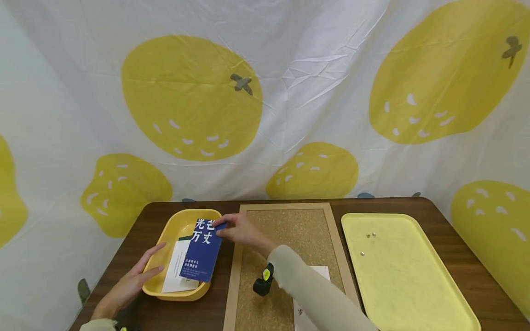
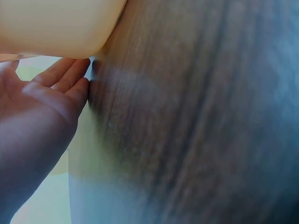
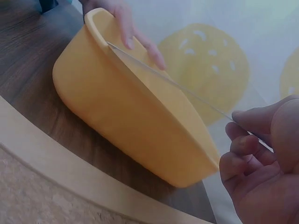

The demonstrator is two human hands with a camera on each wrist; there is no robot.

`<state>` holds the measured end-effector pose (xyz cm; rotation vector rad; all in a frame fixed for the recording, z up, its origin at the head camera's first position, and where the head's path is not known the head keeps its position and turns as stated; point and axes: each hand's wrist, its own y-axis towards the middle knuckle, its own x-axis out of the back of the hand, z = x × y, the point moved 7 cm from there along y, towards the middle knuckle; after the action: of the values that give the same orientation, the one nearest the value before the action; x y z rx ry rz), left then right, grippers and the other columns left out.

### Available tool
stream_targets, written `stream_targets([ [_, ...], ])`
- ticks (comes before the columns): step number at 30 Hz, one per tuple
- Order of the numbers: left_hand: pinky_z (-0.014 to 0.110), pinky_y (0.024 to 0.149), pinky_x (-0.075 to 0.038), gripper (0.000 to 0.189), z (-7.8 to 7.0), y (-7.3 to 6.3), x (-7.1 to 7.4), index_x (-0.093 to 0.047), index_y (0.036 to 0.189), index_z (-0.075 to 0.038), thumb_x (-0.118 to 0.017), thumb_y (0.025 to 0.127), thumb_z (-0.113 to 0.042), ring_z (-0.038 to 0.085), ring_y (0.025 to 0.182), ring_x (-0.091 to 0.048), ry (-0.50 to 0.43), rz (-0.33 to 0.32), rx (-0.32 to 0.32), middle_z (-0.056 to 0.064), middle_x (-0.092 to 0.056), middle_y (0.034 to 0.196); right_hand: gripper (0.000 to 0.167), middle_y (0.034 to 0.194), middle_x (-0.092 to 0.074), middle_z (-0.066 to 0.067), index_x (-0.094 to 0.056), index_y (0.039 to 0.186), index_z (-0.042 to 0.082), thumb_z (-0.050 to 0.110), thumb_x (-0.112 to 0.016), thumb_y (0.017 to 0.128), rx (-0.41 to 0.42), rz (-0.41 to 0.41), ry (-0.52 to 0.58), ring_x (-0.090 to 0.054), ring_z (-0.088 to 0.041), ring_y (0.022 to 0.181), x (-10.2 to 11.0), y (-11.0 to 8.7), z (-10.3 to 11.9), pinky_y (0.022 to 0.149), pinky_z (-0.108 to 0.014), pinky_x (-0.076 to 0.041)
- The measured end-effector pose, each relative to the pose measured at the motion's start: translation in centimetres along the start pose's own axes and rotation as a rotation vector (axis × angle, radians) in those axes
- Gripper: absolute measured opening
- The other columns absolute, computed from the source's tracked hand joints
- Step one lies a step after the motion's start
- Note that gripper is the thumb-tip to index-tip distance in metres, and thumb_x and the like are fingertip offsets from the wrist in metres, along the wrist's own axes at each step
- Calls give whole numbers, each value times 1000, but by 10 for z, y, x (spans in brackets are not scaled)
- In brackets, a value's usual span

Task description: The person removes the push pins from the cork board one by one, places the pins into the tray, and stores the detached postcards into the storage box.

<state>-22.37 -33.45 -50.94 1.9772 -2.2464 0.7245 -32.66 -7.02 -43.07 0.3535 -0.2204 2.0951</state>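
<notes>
My right hand (image 1: 238, 232) pinches the upper right edge of a dark blue card (image 1: 200, 262) with white lettering. The card hangs tilted over the yellow plastic basin (image 1: 165, 225), and in the right wrist view it appears edge-on as a thin line running to the basin's rim. Under it a white card (image 1: 174, 271) with a green top edge lies in the basin, partly covered. My left hand (image 1: 130, 282) holds the basin's left side, thumb over the rim. Seen from the left wrist, several fingers (image 2: 70, 77) lie against the outside of the basin.
A wood-framed cork board (image 1: 285, 243) lies mid-table, with a white paper (image 1: 320, 271) on it partly hidden by my right sleeve. To its right is a pale yellow tray (image 1: 401, 266) holding a few tiny pins (image 1: 362, 253). A lemon-print curtain (image 1: 281, 92) hangs behind the table.
</notes>
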Motion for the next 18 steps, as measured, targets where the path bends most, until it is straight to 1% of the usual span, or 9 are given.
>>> stream_targets([
  [4,68,115,-6,69,-1,0,0,-15,157,-24,-54,101,-24,47,148,2,-6,5,-17,20,8,164,19,105,-69,0,-76,108,16,9,-70,92,6,-5,-28,-60,-12,83,-6,2,2,71,-23,-51],
  [7,68,115,-6,69,-2,-1,-1,-15,158,-24,-54,101,-23,46,149,2,-9,10,-20,20,8,164,18,106,-70,0,-76,108,15,8,-69,92,12,-16,-41,-60,-11,82,-9,4,3,71,-23,-52],
  [12,68,115,-6,70,-1,-1,0,-14,158,-24,-55,101,-25,47,149,3,0,7,-6,20,9,164,18,106,-70,0,-76,108,14,8,-69,93,-4,-38,-48,-59,-11,82,-13,6,4,70,-22,-50],
  [18,68,115,-5,69,-1,-1,0,-14,158,-24,-54,101,-26,47,149,4,3,5,-1,20,9,164,18,98,-67,2,-75,108,15,9,-68,93,-43,-52,-63,-58,-12,78,-20,8,2,63,-23,-47],
])
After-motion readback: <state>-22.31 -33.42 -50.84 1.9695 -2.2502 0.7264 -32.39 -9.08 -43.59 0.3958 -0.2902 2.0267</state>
